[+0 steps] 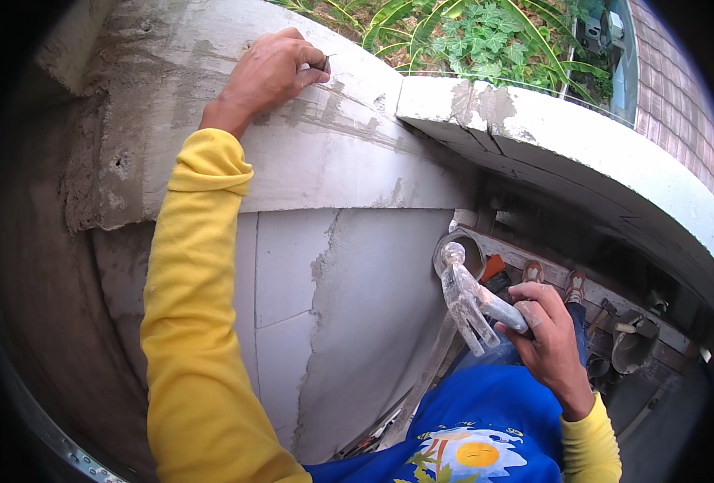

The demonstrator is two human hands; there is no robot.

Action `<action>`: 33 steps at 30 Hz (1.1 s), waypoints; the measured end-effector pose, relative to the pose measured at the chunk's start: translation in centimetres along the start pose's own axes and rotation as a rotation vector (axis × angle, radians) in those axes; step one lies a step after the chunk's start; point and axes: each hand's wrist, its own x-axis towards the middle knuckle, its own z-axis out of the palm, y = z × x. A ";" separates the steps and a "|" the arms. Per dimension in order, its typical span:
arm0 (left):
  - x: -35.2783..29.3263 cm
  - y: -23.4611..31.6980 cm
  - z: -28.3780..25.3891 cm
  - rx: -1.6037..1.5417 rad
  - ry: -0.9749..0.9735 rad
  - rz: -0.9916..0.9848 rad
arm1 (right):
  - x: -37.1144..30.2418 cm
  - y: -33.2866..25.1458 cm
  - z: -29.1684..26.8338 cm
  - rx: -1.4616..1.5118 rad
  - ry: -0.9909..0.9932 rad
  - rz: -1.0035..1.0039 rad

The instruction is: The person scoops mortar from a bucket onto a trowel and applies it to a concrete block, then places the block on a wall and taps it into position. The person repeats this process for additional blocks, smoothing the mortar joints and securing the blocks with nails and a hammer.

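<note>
My left hand reaches up to the grey concrete ledge. Its thumb and forefinger pinch a small, thin, dark piece that looks like a nail; most of it is hidden by the fingers. Lower down on the right, in front of my body, my right hand is wrapped round the handle of a claw hammer. The hammer's head is smeared with pale mortar, its round face pointing up and its claw down. It hangs in the air, well apart from the ledge and my left hand.
Below the ledge runs a pale block wall, partly plastered. A white-topped parapet curves away right, with green plants beyond. On planks far below lie a round bucket, a mortar-stained container and several tools.
</note>
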 end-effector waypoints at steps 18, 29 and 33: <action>0.4 0.0 0.1 0.068 0.113 0.277 | 4.0 -0.2 5.1 0.275 0.138 0.120; -0.2 0.6 -0.1 0.175 0.018 0.223 | 13.6 -3.5 9.0 0.556 0.314 0.113; -0.4 0.4 0.1 0.158 -0.017 0.185 | 18.7 -4.4 10.8 0.583 0.476 -0.011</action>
